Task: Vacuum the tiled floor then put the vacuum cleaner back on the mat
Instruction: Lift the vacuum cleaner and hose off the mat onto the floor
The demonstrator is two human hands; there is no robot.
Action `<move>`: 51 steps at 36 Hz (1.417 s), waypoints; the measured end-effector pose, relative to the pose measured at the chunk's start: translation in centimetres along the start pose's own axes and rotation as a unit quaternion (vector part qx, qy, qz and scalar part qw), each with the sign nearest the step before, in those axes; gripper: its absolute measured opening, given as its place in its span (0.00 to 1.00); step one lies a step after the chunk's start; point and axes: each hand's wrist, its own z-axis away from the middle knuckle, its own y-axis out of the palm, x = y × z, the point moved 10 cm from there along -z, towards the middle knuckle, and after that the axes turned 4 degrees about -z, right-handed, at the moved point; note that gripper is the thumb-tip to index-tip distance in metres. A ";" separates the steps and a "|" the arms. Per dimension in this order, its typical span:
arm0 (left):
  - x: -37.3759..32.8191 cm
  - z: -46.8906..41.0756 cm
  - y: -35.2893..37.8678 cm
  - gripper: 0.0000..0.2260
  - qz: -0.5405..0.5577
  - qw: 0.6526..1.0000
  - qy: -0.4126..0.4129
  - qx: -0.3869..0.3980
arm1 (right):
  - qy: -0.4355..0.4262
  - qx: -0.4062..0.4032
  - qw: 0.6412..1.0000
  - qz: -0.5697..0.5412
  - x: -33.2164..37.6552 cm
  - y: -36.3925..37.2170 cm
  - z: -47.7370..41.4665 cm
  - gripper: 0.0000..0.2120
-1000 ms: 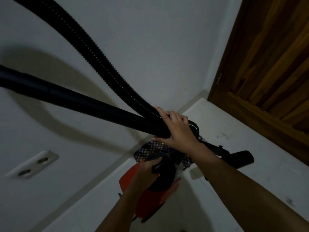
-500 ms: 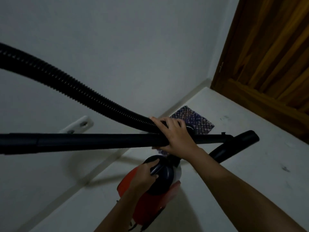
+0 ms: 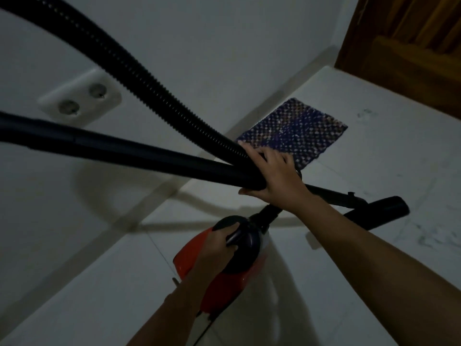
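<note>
Since a second ago the mat (image 3: 294, 131) has been uncovered. Then it was largely hidden behind the right hand (image 3: 277, 178) and the vacuum cleaner (image 3: 224, 290); now it lies bare on the tiled floor (image 3: 374, 151) beside the wall, and the red body is held nearer the viewer, apart from it. The cleaner is therefore judged to be off its mat, with the return not yet made. The left hand (image 3: 217, 248) is clamped on the black carrying handle. The fingers (image 3: 259, 156) of the right hand are wrapped round the hose (image 3: 149, 78) and the wand (image 3: 124, 151) together. The far ends of both are cut off at the left edge, the cord is lost at the bottom, and whether the body is clear of the floor cannot be told.
</note>
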 end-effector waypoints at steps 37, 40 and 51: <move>10.1 -6.4 2.9 0.26 -0.029 0.981 0.189 -0.034 | -0.059 -0.079 0.992 -0.084 0.8 13.1 -1.1 0.44; 10.3 -6.0 3.3 0.25 -0.051 0.978 0.193 -0.058 | -0.061 -0.085 0.991 -0.079 1.0 13.5 -0.9 0.44; 13.7 -3.1 0.7 0.14 0.067 0.955 0.173 -0.233 | -0.079 -0.108 0.990 -0.048 1.3 14.5 -0.6 0.43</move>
